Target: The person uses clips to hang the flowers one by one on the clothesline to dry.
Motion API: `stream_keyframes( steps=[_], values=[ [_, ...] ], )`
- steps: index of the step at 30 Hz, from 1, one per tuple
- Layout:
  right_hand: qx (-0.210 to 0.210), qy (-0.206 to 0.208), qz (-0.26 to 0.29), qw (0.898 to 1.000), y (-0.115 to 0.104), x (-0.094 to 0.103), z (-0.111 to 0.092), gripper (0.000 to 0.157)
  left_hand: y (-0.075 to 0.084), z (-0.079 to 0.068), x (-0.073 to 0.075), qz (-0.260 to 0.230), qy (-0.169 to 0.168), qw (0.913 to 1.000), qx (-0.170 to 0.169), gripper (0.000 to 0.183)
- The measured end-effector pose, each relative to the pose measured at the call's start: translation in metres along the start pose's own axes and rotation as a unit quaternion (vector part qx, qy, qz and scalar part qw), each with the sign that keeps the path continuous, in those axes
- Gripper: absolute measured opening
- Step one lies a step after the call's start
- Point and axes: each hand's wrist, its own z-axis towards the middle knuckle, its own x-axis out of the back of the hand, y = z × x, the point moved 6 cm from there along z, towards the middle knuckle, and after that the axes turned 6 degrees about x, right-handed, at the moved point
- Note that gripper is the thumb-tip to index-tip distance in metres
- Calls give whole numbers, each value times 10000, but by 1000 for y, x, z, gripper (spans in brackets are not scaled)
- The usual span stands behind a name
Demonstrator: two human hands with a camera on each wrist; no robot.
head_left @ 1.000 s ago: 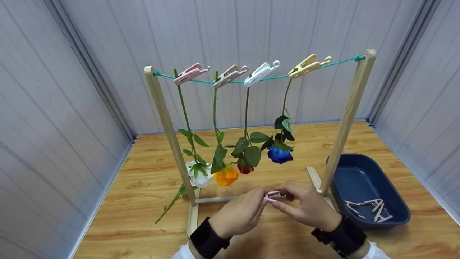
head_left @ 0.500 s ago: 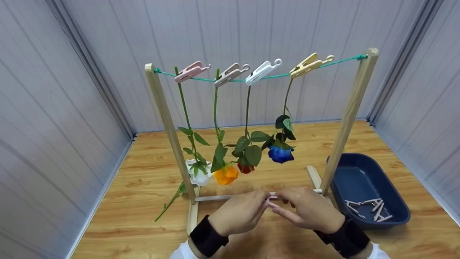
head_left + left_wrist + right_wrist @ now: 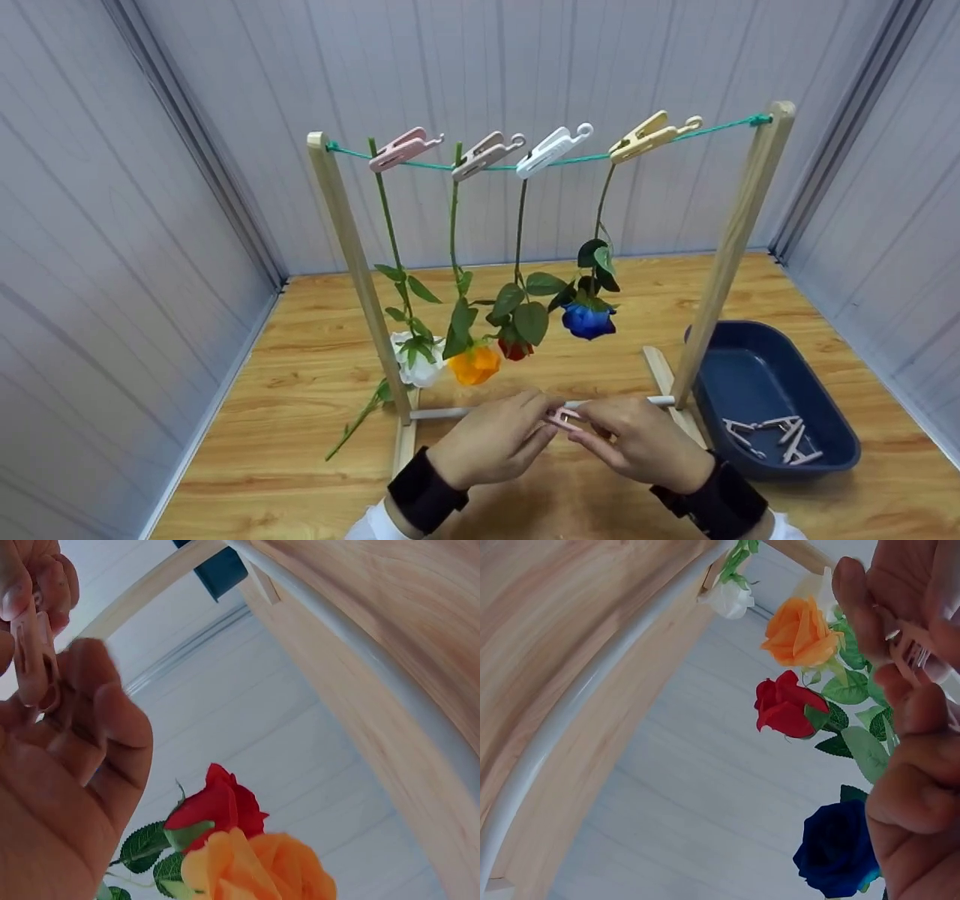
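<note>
A pale pink clothespin (image 3: 562,420) is pinched at one end by my left hand (image 3: 487,442) and at the other by my right hand (image 3: 649,442), low in front of the rack. In the left wrist view the clothespin (image 3: 31,664) lies between the fingertips of both hands. Behind it, four roses hang heads down: a white rose (image 3: 420,364), an orange rose (image 3: 475,365), a red rose (image 3: 516,348) and a blue rose (image 3: 589,321). Clothespins in pink (image 3: 405,150), grey-brown (image 3: 487,156), white (image 3: 553,151) and yellow (image 3: 649,139) grip their stems on the green cord (image 3: 427,166).
The wooden rack (image 3: 731,247) straddles the table, with a white bar (image 3: 442,413) low across it. A loose green stem (image 3: 352,431) lies by its left foot. At the right, a dark blue basin (image 3: 750,375) holds several clothespins (image 3: 791,435).
The clothespin has turned between my fingers, and its open side shows more now. Both hands stay close together in nearly the same place. The hanging roses have not changed.
</note>
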Motion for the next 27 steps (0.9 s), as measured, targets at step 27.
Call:
stream_keyframes(
  steps=[27],
  values=[
    [57,341,73,9994,7,9,-6,24,-116,-96,69,367,106,9689,2443,18]
  ],
)
